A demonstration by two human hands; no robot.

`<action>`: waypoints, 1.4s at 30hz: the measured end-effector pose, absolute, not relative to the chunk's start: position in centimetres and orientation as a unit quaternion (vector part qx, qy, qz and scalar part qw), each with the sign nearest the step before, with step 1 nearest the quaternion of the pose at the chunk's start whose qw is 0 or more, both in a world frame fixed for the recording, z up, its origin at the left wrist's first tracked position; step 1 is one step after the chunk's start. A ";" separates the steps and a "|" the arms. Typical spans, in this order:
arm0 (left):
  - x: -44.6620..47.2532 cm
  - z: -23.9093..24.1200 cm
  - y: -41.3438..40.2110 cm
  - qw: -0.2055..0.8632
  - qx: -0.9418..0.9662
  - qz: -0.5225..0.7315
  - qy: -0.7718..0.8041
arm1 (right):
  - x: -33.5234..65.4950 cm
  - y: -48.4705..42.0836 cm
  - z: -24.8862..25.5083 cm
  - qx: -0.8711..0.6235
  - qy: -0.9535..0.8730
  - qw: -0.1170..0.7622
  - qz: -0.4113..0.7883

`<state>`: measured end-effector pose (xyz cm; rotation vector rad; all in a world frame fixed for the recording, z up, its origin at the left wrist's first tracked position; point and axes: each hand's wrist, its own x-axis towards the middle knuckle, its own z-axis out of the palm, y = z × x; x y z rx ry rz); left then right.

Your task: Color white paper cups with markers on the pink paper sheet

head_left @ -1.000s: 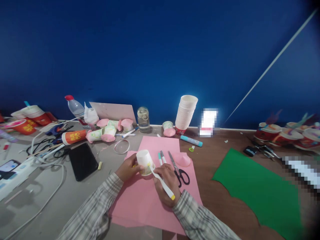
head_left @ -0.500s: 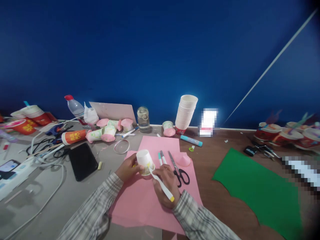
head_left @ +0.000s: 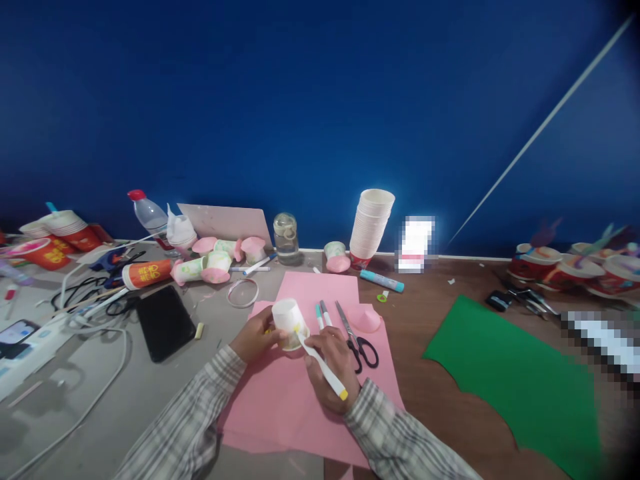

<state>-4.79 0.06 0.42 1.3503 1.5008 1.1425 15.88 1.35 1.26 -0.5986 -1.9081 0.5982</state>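
Note:
My left hand [head_left: 256, 337] grips a small white paper cup [head_left: 289, 323] turned upside down on a pink paper sheet [head_left: 300, 393]. My right hand [head_left: 334, 369] pinches a white marker with a yellow end [head_left: 323, 367], its tip against the cup's lower side, where yellow marks show. Two teal-tipped pens [head_left: 322, 313], black-handled scissors [head_left: 356, 336] and a pink paper cone [head_left: 365, 319] lie just right of the cup.
A stack of white cups [head_left: 371, 228], a glass jar [head_left: 285, 235] and several pink-topped cups [head_left: 216, 262] stand by the blue wall. A black phone [head_left: 165, 322] and cables [head_left: 90, 300] lie left. A green sheet [head_left: 515, 380] lies right, decorated cups [head_left: 560, 270] beyond.
The marker tip has shifted very slightly along the cup's side. Both hands stay in nearly the same place.

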 end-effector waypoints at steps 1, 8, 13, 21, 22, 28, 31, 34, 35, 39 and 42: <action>-4.8 0.4 0.1 0.397 0.535 0.451 0.594 | 15.9 1.4 1.3 -0.250 -0.789 0.504 0.246; -5.0 -0.3 0.1 0.396 0.536 0.460 0.587 | 16.0 1.5 1.0 -0.268 -0.784 0.499 0.254; -5.0 -0.2 0.1 0.395 0.537 0.455 0.590 | 16.0 1.4 1.0 -0.259 -0.785 0.497 0.264; -4.8 0.1 0.1 0.385 0.539 0.459 0.592 | 16.0 1.7 0.7 -0.278 -0.775 0.502 0.264; -4.8 0.1 0.1 0.384 0.540 0.456 0.593 | 16.0 1.7 0.7 -0.279 -0.774 0.504 0.263; -4.9 0.1 0.1 0.387 0.536 0.454 0.597 | 15.9 1.7 0.8 -0.264 -0.779 0.508 0.258; -4.9 0.0 0.1 0.384 0.538 0.451 0.600 | 16.0 1.7 0.9 -0.278 -0.775 0.507 0.255; -5.0 -0.1 0.1 0.379 0.548 0.449 0.595 | 16.0 1.7 0.8 -0.275 -0.778 0.504 0.258; -5.1 -0.2 0.1 0.379 0.549 0.450 0.594 | 16.1 1.6 0.8 -0.274 -0.775 0.506 0.259; -5.3 -0.6 0.2 0.406 0.530 0.453 0.591 | 16.2 1.4 0.7 -0.263 -0.773 0.513 0.264; -5.5 -0.9 0.2 0.424 0.515 0.463 0.583 | 16.2 1.3 0.7 -0.259 -0.776 0.508 0.268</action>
